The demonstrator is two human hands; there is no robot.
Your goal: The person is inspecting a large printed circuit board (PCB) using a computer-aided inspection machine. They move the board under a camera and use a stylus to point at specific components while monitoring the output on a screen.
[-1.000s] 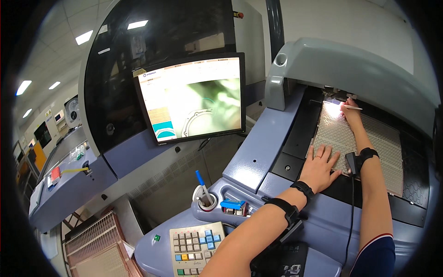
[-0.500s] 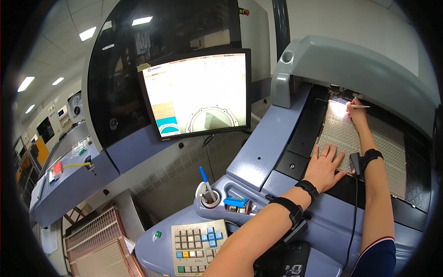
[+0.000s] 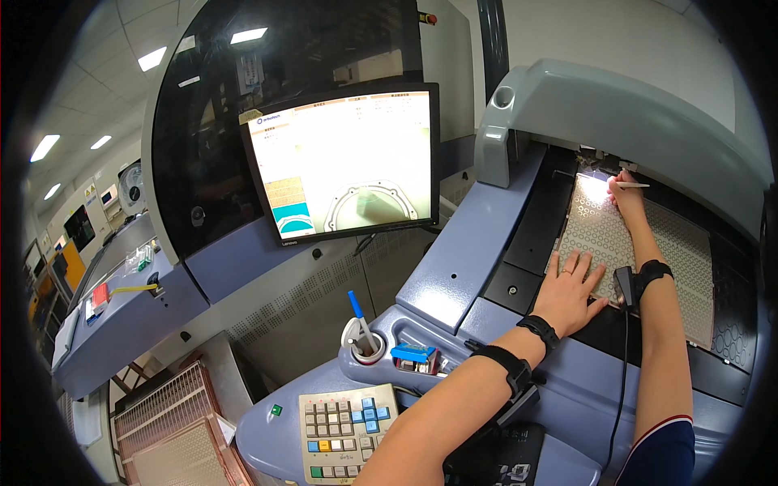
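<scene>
A patterned panel (image 3: 590,233) with rows of small ring shapes lies on the black machine bed to the right. My left hand (image 3: 567,296) rests flat on the panel's near edge with its fingers spread. At the far end, my right hand (image 3: 626,201) is closed round a slim white pen-like tool (image 3: 634,185). A bright light falls on the panel beside that hand, under the machine's grey arched cover (image 3: 616,101). The tool's tip is too small to make out, so I cannot tell whether it touches the panel.
A monitor (image 3: 348,150) shows an enlarged arch-shaped part. Below it stand a keypad (image 3: 344,431), a cup (image 3: 369,350) with a blue-capped pen and a small blue box (image 3: 414,355). A black cable (image 3: 622,389) hangs by my right forearm. Copper-edged panels (image 3: 174,433) lie at lower left.
Both hands stay almost where they were. My view has shifted very slightly, and the dark shape in the monitor's picture looks a little different.
</scene>
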